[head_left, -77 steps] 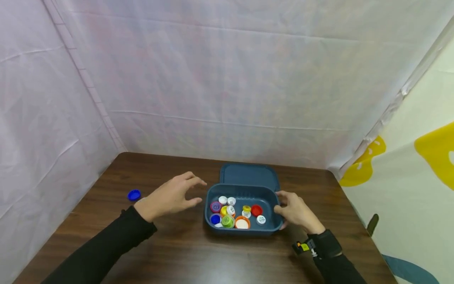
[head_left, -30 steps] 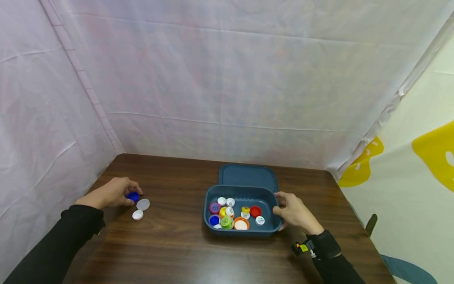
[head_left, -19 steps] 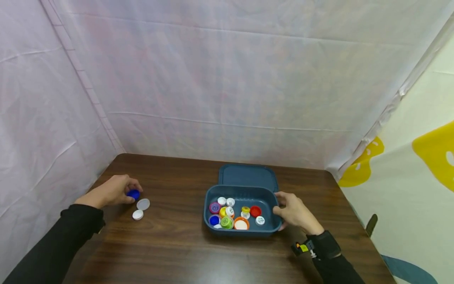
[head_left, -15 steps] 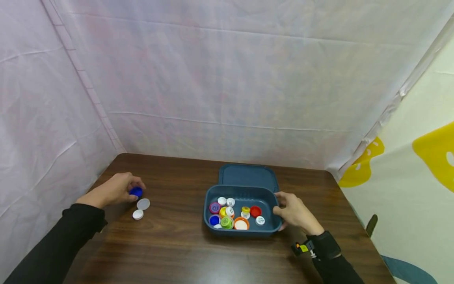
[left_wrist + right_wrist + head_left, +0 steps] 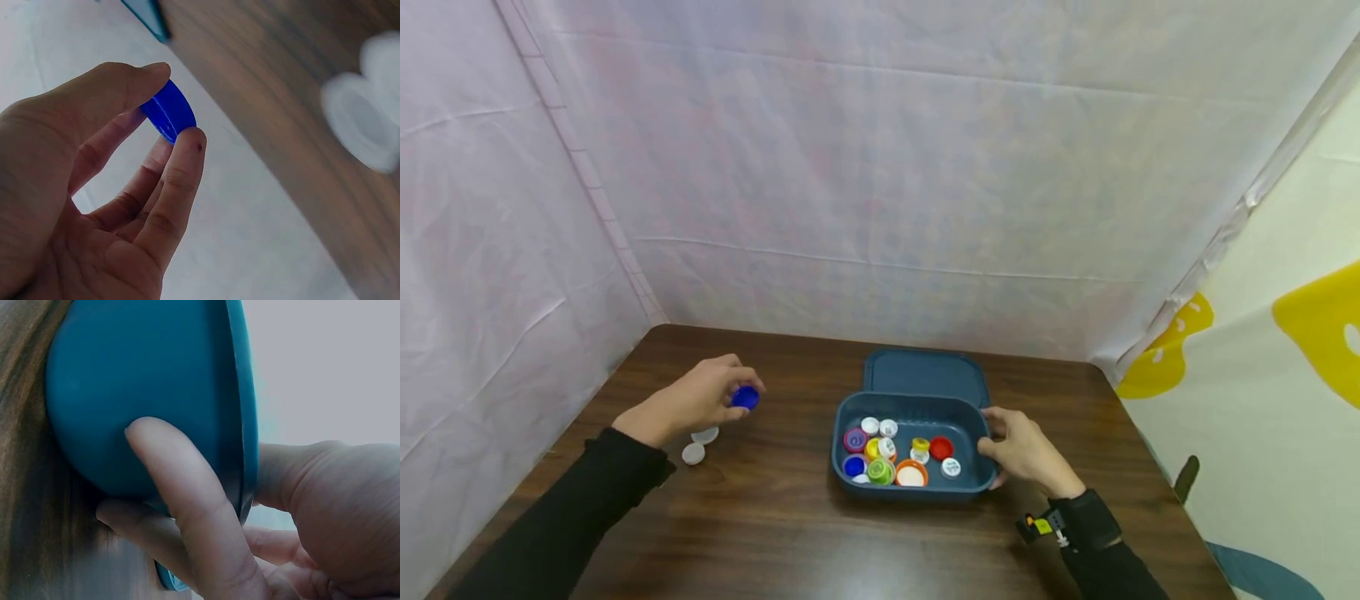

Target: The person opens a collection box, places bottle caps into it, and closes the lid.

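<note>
Between thumb and fingertips, my left hand (image 5: 700, 398) pinches a blue bottle cap (image 5: 745, 397) above the left part of the table. The left wrist view shows that blue cap (image 5: 170, 112) edge-on. Two whitish caps lie below that hand: a translucent one (image 5: 705, 435), partly hidden by it, and a white one (image 5: 693, 453). My right hand (image 5: 1026, 446) grips the right end wall of a blue-grey plastic box (image 5: 917, 492), its thumb over the rim. In the right wrist view, fingers (image 5: 181, 469) lie against the box's outer wall (image 5: 144, 369). Several coloured caps lie inside the box.
The box's lid (image 5: 925, 372) lies flat just behind it. Brown wood-grain table (image 5: 790, 533) surrounds everything, with a white fabric wall (image 5: 880, 183) along its back edge and more fabric at left and right.
My left hand went from beside the box to the far left, took the blue cap, lifted it off the table and carried it rightward. My right hand stays on the box.
</note>
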Demonstrator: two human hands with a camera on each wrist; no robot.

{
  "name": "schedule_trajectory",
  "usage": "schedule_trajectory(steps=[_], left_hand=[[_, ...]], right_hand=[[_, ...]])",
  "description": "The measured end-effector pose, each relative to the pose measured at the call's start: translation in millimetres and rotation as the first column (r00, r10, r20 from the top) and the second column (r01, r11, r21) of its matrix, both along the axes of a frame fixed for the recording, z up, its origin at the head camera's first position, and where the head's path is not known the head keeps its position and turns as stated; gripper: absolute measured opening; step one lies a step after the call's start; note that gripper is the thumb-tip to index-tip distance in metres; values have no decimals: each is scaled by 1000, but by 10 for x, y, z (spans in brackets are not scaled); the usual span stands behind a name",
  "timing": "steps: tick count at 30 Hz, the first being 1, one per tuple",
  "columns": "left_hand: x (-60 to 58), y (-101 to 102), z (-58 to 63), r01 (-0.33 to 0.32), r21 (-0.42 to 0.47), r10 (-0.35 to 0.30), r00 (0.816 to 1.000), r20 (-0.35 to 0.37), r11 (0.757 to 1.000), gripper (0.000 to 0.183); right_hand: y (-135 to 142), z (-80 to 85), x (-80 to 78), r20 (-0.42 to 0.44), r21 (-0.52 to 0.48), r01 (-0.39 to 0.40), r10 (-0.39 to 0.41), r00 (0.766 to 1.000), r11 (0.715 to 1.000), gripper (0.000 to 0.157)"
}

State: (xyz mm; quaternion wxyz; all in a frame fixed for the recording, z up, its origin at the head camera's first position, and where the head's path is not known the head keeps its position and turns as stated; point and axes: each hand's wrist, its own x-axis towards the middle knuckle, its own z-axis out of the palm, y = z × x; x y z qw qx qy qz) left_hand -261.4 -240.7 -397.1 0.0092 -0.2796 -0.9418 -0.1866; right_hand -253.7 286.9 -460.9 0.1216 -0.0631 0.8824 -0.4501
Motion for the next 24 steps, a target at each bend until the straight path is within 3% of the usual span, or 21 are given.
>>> schedule_trajectory(steps=[7, 14, 24], left_hand=[[25, 595, 54, 112, 25, -111, 993, -28, 993, 29], [105, 1167, -26, 155, 5, -155, 987, 44, 988, 32], [175, 1651, -175, 238, -15, -236, 969, 70, 971, 37]], right_hand=[[13, -10, -18, -4, -13, -5, 5, 1000, 1000, 65], [17, -23, -25, -2, -28, -5, 5, 1000, 1000, 65], [18, 1, 17, 19, -16, -5, 5, 1000, 1000, 66]])
